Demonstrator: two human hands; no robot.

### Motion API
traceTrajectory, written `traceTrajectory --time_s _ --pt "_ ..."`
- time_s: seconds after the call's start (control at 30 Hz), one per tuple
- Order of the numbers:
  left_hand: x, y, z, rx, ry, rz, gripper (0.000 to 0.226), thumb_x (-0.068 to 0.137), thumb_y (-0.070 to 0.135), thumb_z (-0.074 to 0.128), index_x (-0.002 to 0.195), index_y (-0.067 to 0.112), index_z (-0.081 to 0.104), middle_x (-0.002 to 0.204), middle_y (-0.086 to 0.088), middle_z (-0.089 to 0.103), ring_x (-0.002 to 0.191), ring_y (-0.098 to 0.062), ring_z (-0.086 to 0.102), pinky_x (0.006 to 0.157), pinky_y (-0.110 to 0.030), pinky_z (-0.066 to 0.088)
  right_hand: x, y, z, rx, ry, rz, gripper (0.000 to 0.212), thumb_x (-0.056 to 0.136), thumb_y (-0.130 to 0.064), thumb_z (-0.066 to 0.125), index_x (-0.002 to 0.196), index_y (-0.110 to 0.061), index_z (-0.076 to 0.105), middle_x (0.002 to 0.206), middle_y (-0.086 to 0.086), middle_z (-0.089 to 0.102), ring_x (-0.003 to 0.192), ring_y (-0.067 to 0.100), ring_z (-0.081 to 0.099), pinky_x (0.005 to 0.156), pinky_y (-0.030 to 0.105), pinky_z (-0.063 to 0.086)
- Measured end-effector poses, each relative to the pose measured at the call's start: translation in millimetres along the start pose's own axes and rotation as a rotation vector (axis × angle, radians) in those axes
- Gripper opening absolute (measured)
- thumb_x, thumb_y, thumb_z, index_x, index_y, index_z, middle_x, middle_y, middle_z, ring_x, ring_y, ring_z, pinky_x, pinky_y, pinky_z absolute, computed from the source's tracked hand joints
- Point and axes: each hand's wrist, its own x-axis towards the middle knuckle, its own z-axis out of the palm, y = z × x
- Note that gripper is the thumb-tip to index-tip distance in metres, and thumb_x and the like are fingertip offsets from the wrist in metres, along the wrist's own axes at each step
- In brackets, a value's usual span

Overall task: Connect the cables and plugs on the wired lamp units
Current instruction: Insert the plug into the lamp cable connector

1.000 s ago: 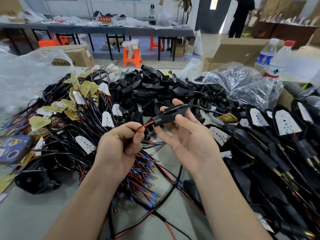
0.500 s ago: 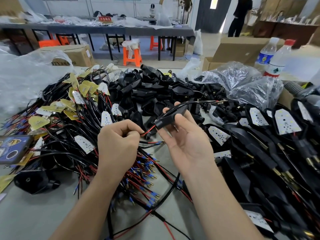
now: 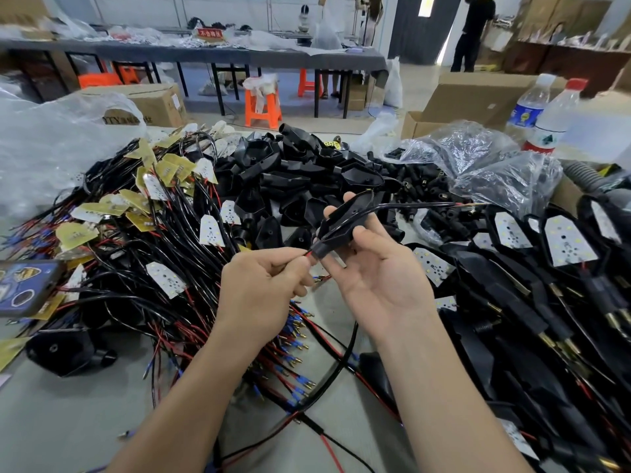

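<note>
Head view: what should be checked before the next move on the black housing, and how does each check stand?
1. Right hand has a firm hold on the black housing: ok.
2. Left hand pinches the red wire at the housing's neck: ok.
3. Cable comes out of the housing's far end: ok.
4. Connection inside the housing is seated: cannot tell, hidden.
5. Held wires are free of the wire pile: cannot tell.
</note>
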Motion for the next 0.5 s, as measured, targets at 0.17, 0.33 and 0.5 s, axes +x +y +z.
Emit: traceTrajectory --time_s 0.17,0.33,0.5 --pt "-4.0 5.3 0.6 0.069 0.167 0.089 0.038 0.087 0.021 0.075 0.083 0.059 0.077 0.074 0.026 0.075 0.070 0.007 0.071 0.067 -0.008 0.052 0.1 8.2 7.3 0.046 0.077 -0.017 0.032 0.096 -0.001 0.049 0.088 -0.016 0.077 0.112 0.017 0.066 0.106 0.031 0.058 0.095 0.045 0.058" --pt "-5.1 3.9 -0.5 0.005 0.262 0.070 0.054 0.085 0.011 0.084 0.080 0.064 0.074 0.075 0.026 0.075 0.070 0.006 0.072 0.068 -0.009 0.053 -2.2 6.0 7.9 0.031 0.052 0.030 0.026 0.091 -0.002 0.056 0.088 -0.013 0.079 0.103 0.017 0.071 0.097 0.031 0.072 0.089 0.047 0.061" --pt "-3.9 1.4 2.1 0.105 0.215 0.092 0.052 0.083 0.014 0.083 0.083 0.065 0.072 0.071 0.031 0.072 0.069 0.008 0.070 0.066 -0.008 0.051 -0.7 7.9 6.4 -0.026 0.193 -0.001 0.023 0.098 0.002 0.050 0.096 -0.010 0.069 0.104 0.017 0.069 0.104 0.034 0.063 0.086 0.045 0.062"
